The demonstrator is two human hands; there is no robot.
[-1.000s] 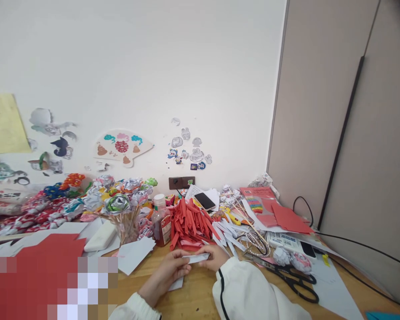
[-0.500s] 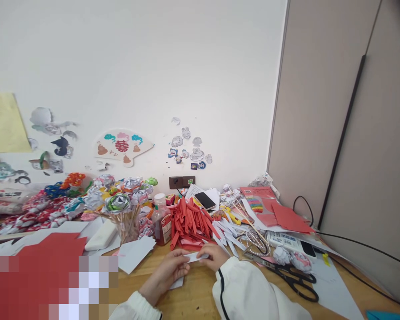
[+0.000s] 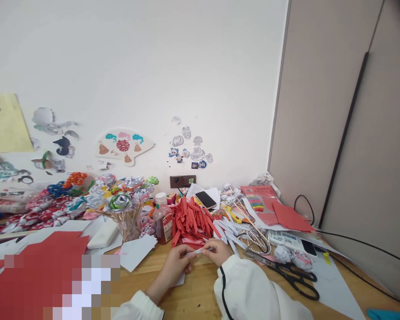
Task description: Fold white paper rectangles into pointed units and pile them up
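Between my two hands, above the wooden desk, is a narrow white paper strip [image 3: 198,251]. My left hand [image 3: 177,263] pinches its left end between thumb and fingers. The right end is pinched by my right hand [image 3: 217,251], whose fingers are bent over it. Under my left hand, partly hidden, lies another piece of white paper [image 3: 180,280]. Just beyond the hands is a heap of folded red paper strips [image 3: 192,221]. A smaller pile of folded white paper strips [image 3: 229,232] lies to the right of it.
Black-handled scissors [image 3: 300,280] lie at the right, near crumpled paper balls [image 3: 282,253] and a string of beads [image 3: 258,240]. A bottle [image 3: 163,222] and a holder of paper flowers [image 3: 129,226] stand left. Red sheets [image 3: 40,262] cover the left side; a phone [image 3: 205,199] lies behind.
The white strip between my hands now looks narrower, and my fingers have closed in along it. My left hand has turned slightly. The camera view has shifted a little.
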